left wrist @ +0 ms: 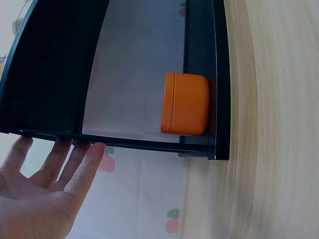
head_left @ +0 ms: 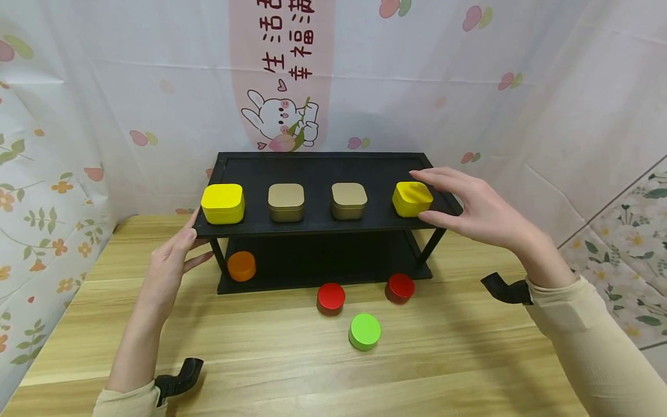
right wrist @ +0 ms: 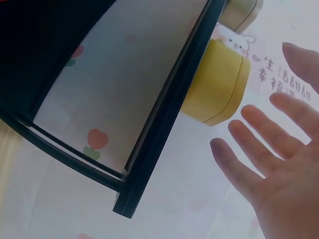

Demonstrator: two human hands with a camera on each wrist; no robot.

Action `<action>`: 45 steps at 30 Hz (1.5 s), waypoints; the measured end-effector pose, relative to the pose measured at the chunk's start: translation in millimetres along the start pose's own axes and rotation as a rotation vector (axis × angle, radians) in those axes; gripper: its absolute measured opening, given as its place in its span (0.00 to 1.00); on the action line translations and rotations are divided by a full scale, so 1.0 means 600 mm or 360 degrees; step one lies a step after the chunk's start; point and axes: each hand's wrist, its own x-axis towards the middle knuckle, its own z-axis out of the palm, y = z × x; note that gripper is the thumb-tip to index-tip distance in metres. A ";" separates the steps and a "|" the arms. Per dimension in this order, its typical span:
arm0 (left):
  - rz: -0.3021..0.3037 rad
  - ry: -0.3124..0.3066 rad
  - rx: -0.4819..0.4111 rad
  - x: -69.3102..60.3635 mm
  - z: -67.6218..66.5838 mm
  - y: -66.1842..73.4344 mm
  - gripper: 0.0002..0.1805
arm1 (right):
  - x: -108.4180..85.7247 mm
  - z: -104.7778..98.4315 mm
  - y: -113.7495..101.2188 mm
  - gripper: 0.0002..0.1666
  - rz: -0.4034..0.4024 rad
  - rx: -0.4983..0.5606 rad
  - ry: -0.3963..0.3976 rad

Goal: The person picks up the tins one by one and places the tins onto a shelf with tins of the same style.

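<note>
A black two-tier rack stands on the table. My left hand touches the left end of its upper shelf; the left wrist view shows the fingers extended against the shelf's edge. Beside the right-hand yellow tin is my right hand, thumb and fingers spread. A gap shows between that hand and the tin in the right wrist view. Another yellow tin sits at the shelf's left end, with two gold tins between the yellow ones.
An orange round tin sits on the lower shelf at the left. Two red round tins and a green one are on the wooden table in front. A printed curtain hangs behind.
</note>
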 end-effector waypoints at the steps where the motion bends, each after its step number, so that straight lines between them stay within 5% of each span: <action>1: -0.0003 0.0001 0.0002 0.000 0.000 0.000 0.27 | -0.002 0.001 -0.001 0.43 -0.0010 -0.0010 0.0009; 13: 0.0013 -0.0006 -0.0022 -0.001 0.001 0.000 0.27 | -0.033 0.015 -0.017 0.45 -0.0272 -0.0129 0.0206; 22: 0.0006 0.0007 -0.0035 -0.002 0.001 0.002 0.27 | -0.047 0.021 -0.040 0.44 -0.0422 -0.0068 0.0260; 45: -0.0013 0.0016 -0.0027 -0.001 0.000 0.001 0.27 | -0.036 0.076 -0.074 0.33 -0.0408 0.0033 -0.0150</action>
